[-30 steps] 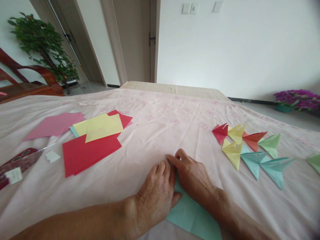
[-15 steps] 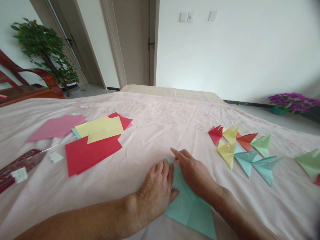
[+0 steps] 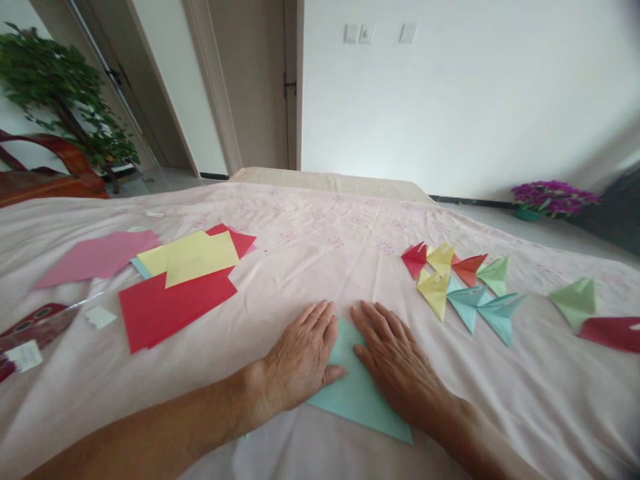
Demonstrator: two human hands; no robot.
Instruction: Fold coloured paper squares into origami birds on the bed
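Note:
A mint-green sheet of paper [image 3: 357, 400] lies on the pink cloth, narrowing to a tip at its far end. My left hand [image 3: 305, 353] presses flat along its left edge, thumb stretched across the paper. On the right side, my right hand [image 3: 395, 353] lies flat over the edge with its fingers spread forward. Both hands hide parts of the paper's sides. To the right sit several folded paper figures, among them a yellow one [image 3: 434, 293], an orange-red one [image 3: 469, 268] and a blue one [image 3: 501, 313].
Red sheets [image 3: 170, 310], yellow sheets [image 3: 200, 257] and pink sheets [image 3: 100, 257] lie at the left. A patterned item in clear plastic [image 3: 45, 320] is at the far left. A green folded piece [image 3: 575, 300] and a dark red one [image 3: 613, 333] lie far right.
My right hand has gone from pointing fingers near the paper's tip to lying flat on its right side. My left hand stays on the left edge. The view has turned right.

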